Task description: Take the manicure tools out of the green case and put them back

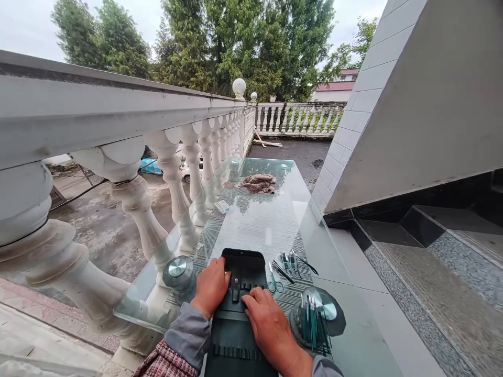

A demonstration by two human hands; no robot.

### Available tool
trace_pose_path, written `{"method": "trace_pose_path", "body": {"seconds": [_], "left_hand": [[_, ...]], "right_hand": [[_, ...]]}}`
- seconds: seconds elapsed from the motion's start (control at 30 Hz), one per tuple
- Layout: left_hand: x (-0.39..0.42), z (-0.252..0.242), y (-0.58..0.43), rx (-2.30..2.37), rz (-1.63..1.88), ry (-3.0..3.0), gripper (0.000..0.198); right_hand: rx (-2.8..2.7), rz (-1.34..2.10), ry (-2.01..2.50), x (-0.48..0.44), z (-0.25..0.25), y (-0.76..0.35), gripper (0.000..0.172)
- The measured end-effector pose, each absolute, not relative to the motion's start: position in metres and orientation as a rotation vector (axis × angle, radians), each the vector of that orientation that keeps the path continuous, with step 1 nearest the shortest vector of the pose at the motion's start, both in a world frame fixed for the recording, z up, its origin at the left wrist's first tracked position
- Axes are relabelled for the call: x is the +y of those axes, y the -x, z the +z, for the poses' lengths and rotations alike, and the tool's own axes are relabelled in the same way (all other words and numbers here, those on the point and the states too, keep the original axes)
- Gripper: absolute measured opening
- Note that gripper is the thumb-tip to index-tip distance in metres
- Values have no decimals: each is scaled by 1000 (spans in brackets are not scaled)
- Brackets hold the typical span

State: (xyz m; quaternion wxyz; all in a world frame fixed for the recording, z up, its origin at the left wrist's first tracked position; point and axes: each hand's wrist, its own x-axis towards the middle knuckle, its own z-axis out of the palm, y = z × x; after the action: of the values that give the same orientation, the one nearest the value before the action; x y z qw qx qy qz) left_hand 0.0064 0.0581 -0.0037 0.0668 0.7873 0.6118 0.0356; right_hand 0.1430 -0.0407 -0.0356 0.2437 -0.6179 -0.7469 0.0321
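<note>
A dark manicure tool case (236,330) lies unfolded on the glass table, with rows of elastic loops and a snap button showing. My left hand (212,287) grips its left edge, thumb on the inner face. My right hand (271,325) is closed at the right edge, fingers bent over the loops; its fingertips are partly hidden. Just right of the case are small scissors (274,280) with green handles and several nail clippers (291,262). A bunch of slim metal tools (313,322) lies nearer me, over a round table support.
The glass table (271,220) has a crumpled brown cloth (258,183) at its far part and a small card (222,206) on the left. A white balustrade (137,209) runs along the left side. Stone steps (428,251) rise on the right.
</note>
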Motion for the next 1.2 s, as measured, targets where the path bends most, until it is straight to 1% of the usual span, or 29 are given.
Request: {"method": "trace_pose_path", "body": {"seconds": [0.17,0.57,1.2], "left_hand": [[61,-5,-9,1858,119,-2390,18],[64,-7,-13,1860,163,-2443,14],[70,-3,-17,1888,186,-2346,12]], "right_hand": [[-2009,96,1715,-40,-36,-142,18],[-1992,99,1723,-39,-40,-140,20],[-2016,117,1727,-40,-41,-141,22]]}}
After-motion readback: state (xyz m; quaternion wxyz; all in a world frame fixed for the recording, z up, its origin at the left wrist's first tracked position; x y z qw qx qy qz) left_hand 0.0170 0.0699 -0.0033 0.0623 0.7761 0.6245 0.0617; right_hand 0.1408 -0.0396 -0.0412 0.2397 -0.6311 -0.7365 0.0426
